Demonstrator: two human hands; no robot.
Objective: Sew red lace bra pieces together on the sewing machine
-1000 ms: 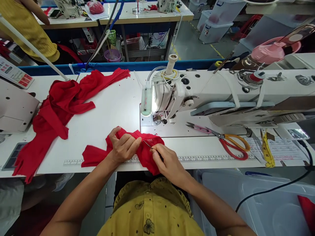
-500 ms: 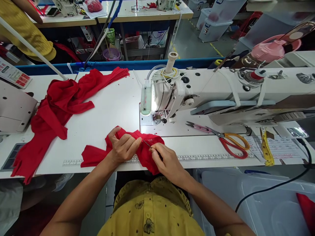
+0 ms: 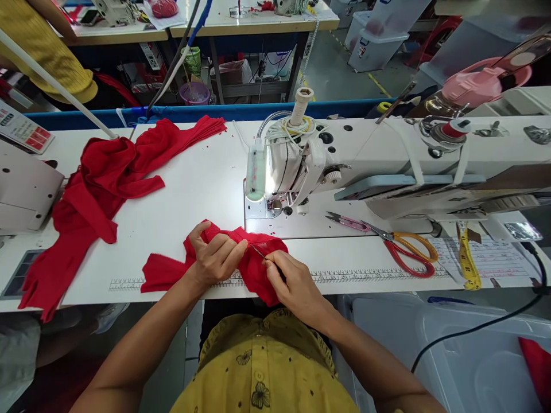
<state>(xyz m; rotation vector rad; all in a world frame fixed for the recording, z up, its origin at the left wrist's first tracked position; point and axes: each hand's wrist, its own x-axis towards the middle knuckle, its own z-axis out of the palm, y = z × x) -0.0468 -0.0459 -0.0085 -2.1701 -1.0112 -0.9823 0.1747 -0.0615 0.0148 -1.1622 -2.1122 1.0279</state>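
A small red fabric piece lies bunched at the front edge of the white sewing table. My left hand is closed on its upper fold, thumb and fingers pinching the cloth. My right hand is closed on a thin metal pointed tool, whose tip rests on the fabric right beside my left fingertips. The two hands nearly touch over the cloth.
A white sewing machine stands behind the hands, its lamp lit. Red-and-orange scissors, thread snips and a yellow tape measure lie to the right. A pile of red fabric spreads at left. Another person in yellow is at far left.
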